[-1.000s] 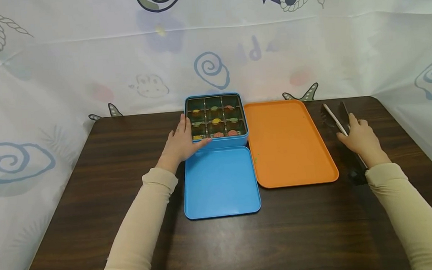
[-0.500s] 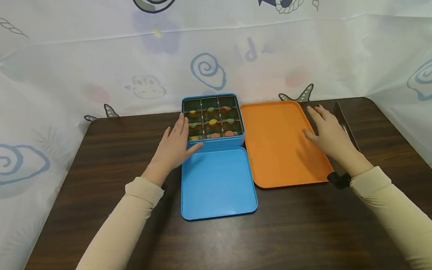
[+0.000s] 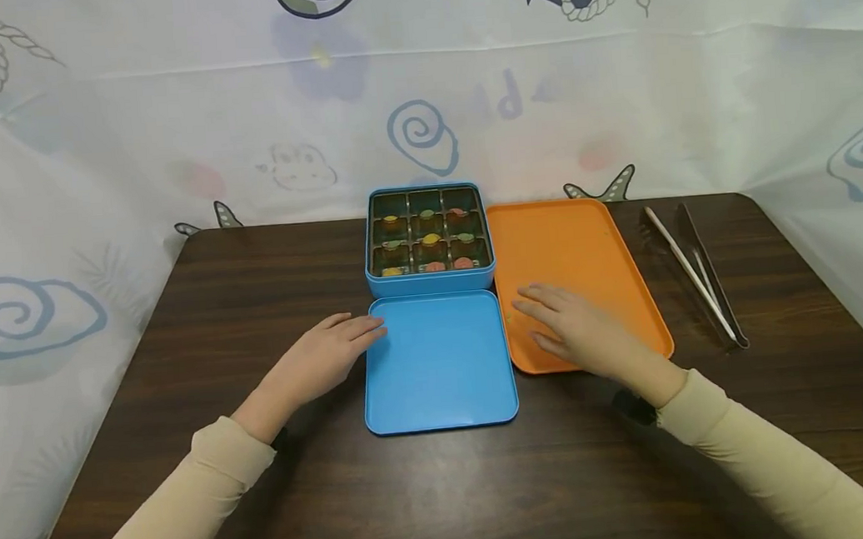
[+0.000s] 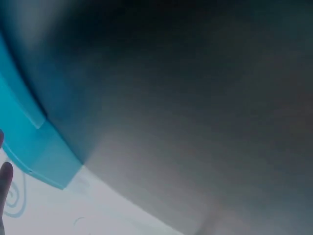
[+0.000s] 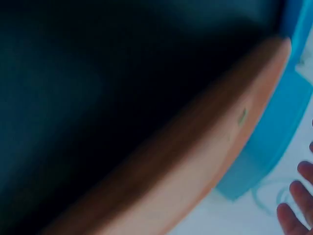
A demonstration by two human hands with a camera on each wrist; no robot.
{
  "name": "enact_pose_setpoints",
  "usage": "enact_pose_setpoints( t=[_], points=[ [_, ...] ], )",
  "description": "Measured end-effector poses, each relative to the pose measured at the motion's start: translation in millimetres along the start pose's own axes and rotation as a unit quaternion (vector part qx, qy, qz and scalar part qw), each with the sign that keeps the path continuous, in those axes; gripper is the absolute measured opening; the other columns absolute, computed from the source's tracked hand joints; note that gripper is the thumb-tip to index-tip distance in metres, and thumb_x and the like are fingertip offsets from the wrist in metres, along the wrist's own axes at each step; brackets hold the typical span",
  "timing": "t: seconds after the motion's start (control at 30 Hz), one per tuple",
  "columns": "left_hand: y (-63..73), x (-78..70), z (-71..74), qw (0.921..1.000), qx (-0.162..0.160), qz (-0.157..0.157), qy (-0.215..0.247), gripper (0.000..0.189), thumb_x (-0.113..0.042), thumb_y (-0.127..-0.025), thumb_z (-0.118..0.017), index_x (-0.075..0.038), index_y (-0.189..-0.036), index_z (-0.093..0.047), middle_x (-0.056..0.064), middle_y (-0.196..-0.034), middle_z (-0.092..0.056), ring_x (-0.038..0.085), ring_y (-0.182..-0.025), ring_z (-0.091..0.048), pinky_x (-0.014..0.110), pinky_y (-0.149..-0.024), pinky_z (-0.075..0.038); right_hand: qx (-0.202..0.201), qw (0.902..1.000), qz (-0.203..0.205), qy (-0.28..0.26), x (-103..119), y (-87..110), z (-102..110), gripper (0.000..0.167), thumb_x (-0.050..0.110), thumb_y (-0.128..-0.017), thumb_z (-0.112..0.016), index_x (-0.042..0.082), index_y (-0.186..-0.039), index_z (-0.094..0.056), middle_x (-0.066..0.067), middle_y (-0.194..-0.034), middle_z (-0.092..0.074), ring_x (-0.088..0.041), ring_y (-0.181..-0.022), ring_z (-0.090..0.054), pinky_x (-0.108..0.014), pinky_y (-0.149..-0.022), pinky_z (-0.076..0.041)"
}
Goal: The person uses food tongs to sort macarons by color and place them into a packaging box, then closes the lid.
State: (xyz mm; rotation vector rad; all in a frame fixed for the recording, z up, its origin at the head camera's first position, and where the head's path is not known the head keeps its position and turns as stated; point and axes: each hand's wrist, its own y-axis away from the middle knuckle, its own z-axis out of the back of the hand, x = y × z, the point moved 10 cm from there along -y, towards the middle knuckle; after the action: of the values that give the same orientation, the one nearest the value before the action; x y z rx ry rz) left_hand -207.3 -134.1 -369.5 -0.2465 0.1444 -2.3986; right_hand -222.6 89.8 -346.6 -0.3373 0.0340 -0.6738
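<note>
In the head view a blue box point(image 3: 432, 283) stands at the back of the table, divided into several compartments with small yellow, green and pink pieces inside. Directly in front of it lies a flat blue lid point(image 3: 442, 377). My left hand point(image 3: 321, 356) is at the lid's left edge, its fingertips over the upper left corner; whether they touch is not clear. Above the orange tray point(image 3: 550, 244) my right hand point(image 3: 582, 330) reaches leftward with fingers spread, holding nothing. Metal tongs point(image 3: 703, 284) lie on the table to the right of the tray.
The dark wooden table point(image 3: 447, 494) extends around these things. A white patterned cloth point(image 3: 203, 118) hangs behind it and at its sides. In the right wrist view a small green speck point(image 5: 242, 116) shows on the tray.
My right hand has let go of the tongs and moved left over the orange tray. My left hand has left the box's left side and come down towards the lid.
</note>
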Motion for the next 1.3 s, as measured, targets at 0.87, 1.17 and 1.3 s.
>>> enact_pose_setpoints(
  t=[0.87,1.17,1.3],
  points=[
    [11.9,-21.0,-8.5,0.9945,-0.002,-0.066,-0.081,0.026,-0.008,-0.076,-0.078,-0.011,-0.100,-0.071,0.002,-0.103,-0.073,0.016,-0.098,-0.068,0.034,-0.090,-0.055,0.136,0.9843,0.112,0.008,50.2,7.2,-47.2,0.010,0.009,-0.084,-0.072,0.015,-0.092,-0.072,-0.004,-0.113,-0.069,-0.021,-0.109,-0.063,-0.034,-0.093,-0.054],
    [17.1,-24.6,-10.7,0.9909,0.002,-0.091,-0.099,0.028,-0.011,-0.078,-0.077,-0.013,-0.101,-0.062,0.000,-0.102,-0.070,0.016,-0.096,-0.066,0.032,-0.089,-0.054,0.092,0.9884,0.121,0.004,51.2,5.0,-37.2,0.014,0.009,-0.083,-0.074,0.012,-0.093,-0.066,-0.006,-0.112,-0.068,-0.020,-0.104,-0.064,-0.035,-0.091,-0.055],
    [23.4,-21.8,3.3,0.9921,-0.048,-0.086,-0.077,0.037,-0.006,-0.073,-0.079,-0.012,-0.104,-0.059,0.003,-0.105,-0.068,0.018,-0.100,-0.065,0.035,-0.091,-0.055,0.026,0.9923,0.121,-0.009,46.3,5.7,-20.3,0.022,0.002,-0.078,-0.075,0.009,-0.095,-0.063,-0.006,-0.109,-0.070,-0.020,-0.101,-0.067,-0.033,-0.085,-0.057]
  ],
)
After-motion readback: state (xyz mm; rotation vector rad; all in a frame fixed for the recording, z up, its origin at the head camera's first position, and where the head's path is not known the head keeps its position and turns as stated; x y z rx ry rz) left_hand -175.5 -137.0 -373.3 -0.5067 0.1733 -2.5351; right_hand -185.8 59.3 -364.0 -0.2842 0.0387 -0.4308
